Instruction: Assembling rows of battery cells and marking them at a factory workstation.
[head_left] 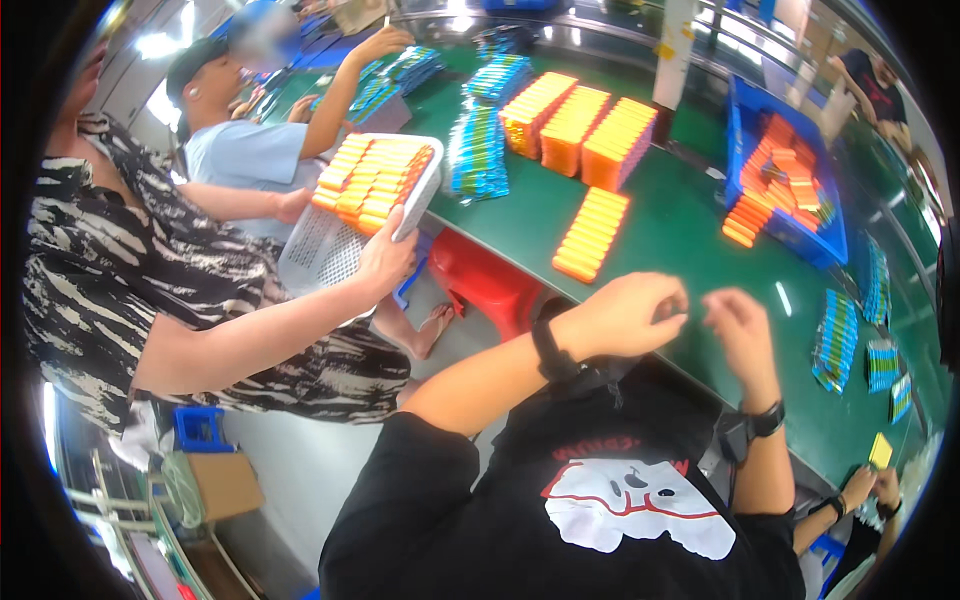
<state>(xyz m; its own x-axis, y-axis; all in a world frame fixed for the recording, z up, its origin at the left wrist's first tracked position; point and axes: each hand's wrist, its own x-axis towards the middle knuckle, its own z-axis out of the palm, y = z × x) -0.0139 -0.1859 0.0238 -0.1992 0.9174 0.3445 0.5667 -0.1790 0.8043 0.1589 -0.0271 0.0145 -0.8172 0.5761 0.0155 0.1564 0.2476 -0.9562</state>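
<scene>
My left hand point(640, 314) is raised over the front edge of the green table, fingers curled round toward the thumb in a loop. Whatever it may hold is too small or hidden to make out. Facing it across a narrow gap, my right hand point(742, 335) has loosely bent fingers with nothing visible between them. Both are slightly blurred. Closest to my left hand lies a flat row of orange tube-shaped pieces point(592, 235) set side by side. Behind it stand three blocks of stacked orange rows point(618, 145).
Blue-green packet stacks point(478, 150) lie left of the blocks. A blue bin point(838, 235) with orange pieces stands at right, and more packets point(835, 340) nearer. At left a person holds a white basket point(432, 185) of orange pieces by a red stool point(485, 285). Other people work nearby.
</scene>
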